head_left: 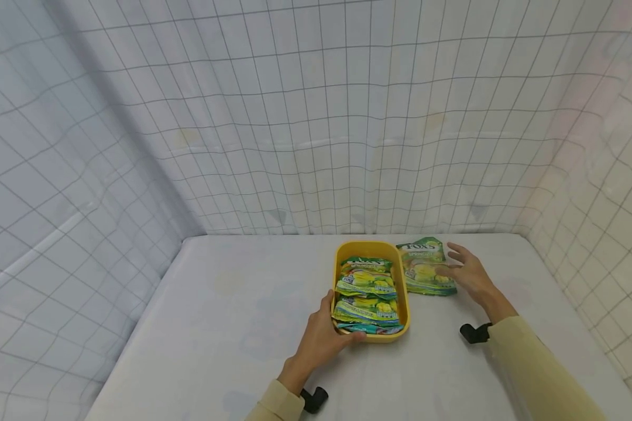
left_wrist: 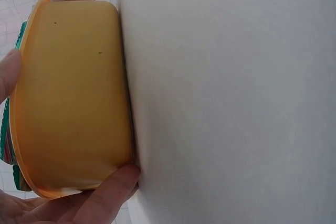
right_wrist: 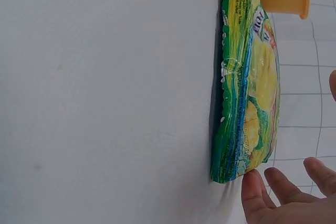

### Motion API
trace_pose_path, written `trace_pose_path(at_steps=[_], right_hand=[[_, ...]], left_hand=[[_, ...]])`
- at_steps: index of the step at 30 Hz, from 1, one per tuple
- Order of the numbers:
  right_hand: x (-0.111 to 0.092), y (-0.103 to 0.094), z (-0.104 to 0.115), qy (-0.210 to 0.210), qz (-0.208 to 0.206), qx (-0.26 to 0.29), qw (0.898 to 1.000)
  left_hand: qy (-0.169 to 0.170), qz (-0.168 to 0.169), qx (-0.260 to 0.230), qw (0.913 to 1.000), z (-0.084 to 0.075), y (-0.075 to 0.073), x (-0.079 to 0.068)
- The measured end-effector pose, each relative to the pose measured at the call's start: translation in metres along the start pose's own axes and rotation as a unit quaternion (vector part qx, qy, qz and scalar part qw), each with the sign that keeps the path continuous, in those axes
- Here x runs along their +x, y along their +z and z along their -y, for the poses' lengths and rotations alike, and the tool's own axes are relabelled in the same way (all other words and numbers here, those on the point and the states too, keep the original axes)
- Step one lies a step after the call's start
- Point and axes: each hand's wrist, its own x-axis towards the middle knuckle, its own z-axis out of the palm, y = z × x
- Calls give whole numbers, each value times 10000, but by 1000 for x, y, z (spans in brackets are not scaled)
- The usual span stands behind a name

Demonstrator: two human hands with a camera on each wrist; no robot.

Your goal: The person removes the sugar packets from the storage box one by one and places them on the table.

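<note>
A yellow plastic tub (head_left: 368,247) stands on the white table, holding several green-and-yellow candy bags (head_left: 366,278) and a teal packet (head_left: 371,328) at its near end. At the tub's near left corner, my left hand (head_left: 320,339) grips it, thumb at the front and fingers along the left side. The left wrist view shows these fingers (left_wrist: 107,198) curled against the tub's wall (left_wrist: 73,87). Right of the tub lies another Fox's candy bag (head_left: 425,269), flat on the table. Beside it, my right hand (head_left: 474,275) has its fingers spread, one fingertip (right_wrist: 252,182) touching the bag's edge.
A white cloth covers the table (head_left: 232,316). White gridded curtains (head_left: 321,117) hang behind it and on both sides. Dark wrist mounts (head_left: 316,399) sit at both sleeves.
</note>
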Motion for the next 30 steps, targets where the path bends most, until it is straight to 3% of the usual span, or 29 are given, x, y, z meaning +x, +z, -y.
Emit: trace_pose_path(at_steps=[15, 30], right_hand=[[-15, 12, 30, -182, -174, 80, 9997], [-27, 26, 58, -287, -55, 210, 9994]], left_hand=[[6, -24, 8, 10000, -1, 0, -1], [-107, 15, -68, 9999, -2, 0, -1]])
